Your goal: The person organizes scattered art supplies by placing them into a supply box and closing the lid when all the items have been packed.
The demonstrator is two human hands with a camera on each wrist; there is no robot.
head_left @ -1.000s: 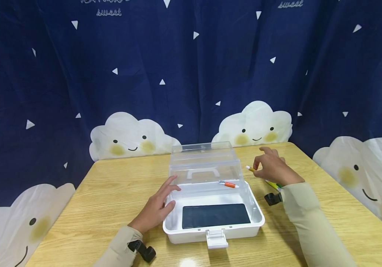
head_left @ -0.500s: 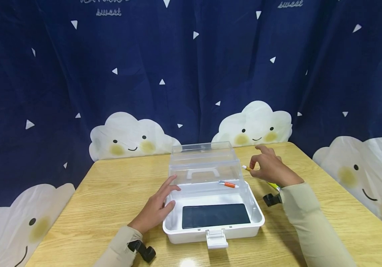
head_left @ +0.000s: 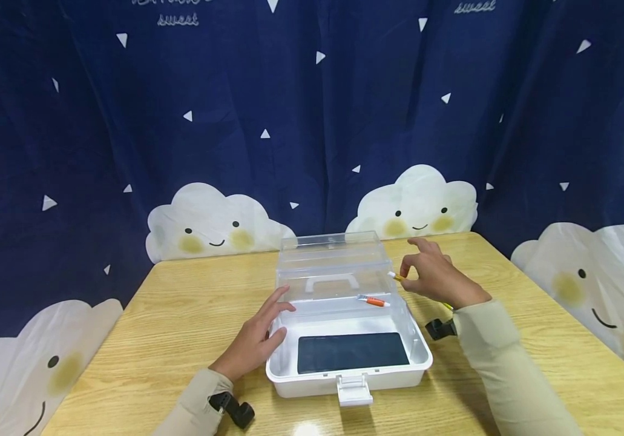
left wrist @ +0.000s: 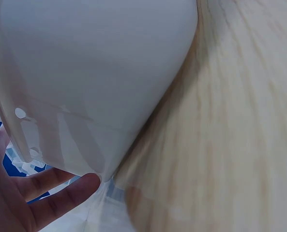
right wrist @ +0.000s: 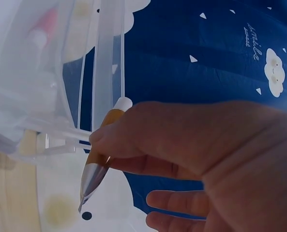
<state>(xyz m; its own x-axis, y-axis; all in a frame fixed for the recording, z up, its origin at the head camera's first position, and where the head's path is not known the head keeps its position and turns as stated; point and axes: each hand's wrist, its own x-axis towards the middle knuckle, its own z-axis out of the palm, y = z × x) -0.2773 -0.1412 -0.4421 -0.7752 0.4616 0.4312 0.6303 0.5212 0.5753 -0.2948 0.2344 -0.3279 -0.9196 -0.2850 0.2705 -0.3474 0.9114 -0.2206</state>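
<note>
Right of centre in the head view, my right hand (head_left: 439, 275) pinches the ochre tube (head_left: 398, 277). Its long axis slants, white cap (head_left: 391, 274) upper left, by the clear lid's (head_left: 298, 260) right edge; contact unclear. My left hand (head_left: 254, 342), farther off, rests loosely extended at the white box's (head_left: 399, 381) left side.

I record that within the last second the right hand (head_left: 436, 277), with its pinched ochre paint tube (head_left: 398, 277), has moved away from the right edge of the table (head_left: 203, 303). The tube's white cap (head_left: 391, 275), earlier short of the right edge of the clear lid (head_left: 339, 260), now meets that edge in the head view. The beige sleeve (head_left: 508, 363) and black wrist camera (head_left: 440, 329) shifted likewise. More of the yellow tube (head_left: 448, 306) is now hidden.
</note>
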